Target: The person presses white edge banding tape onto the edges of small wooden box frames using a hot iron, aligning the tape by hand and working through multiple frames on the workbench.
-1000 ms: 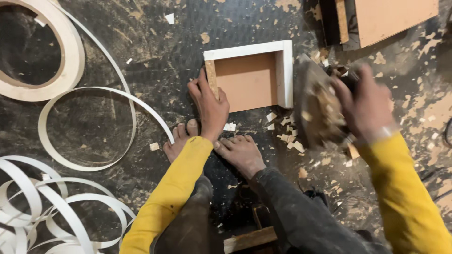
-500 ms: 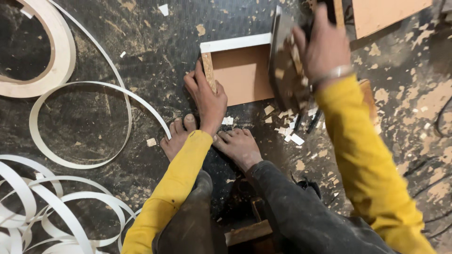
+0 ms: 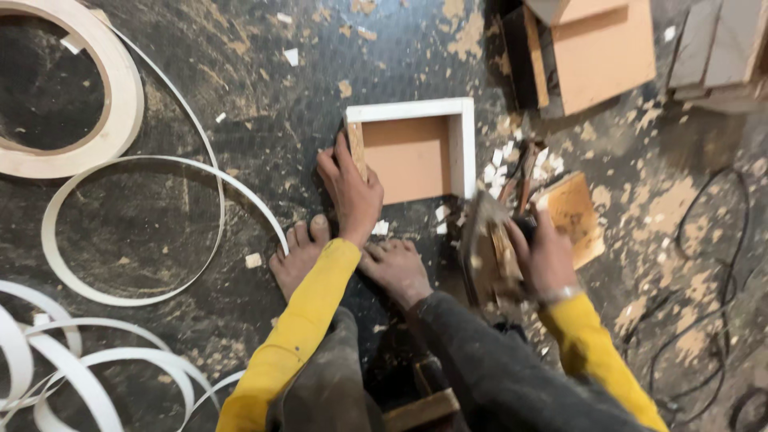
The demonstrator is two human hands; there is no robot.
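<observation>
An open wooden box frame (image 3: 416,152) with white-edged top and right sides stands on the dark floor in front of my bare feet (image 3: 352,260). My left hand (image 3: 350,188) grips its bare left edge, fingers wrapped over the wood. My right hand (image 3: 544,256) holds a dusty hand power tool (image 3: 490,252) low, right of the box and just above the floor. Both sleeves are yellow.
Coils of white edge-banding strip (image 3: 128,232) lie on the floor at left, with a thick roll (image 3: 88,120) at top left. Wooden boards (image 3: 600,48) are stacked at top right. A black cable (image 3: 704,264) loops at right. Wood chips and sawdust cover the floor.
My right hand, raised over the box's right side half a second ago, has brought the power tool down and back to the floor right of the box. My left hand stays on the box.
</observation>
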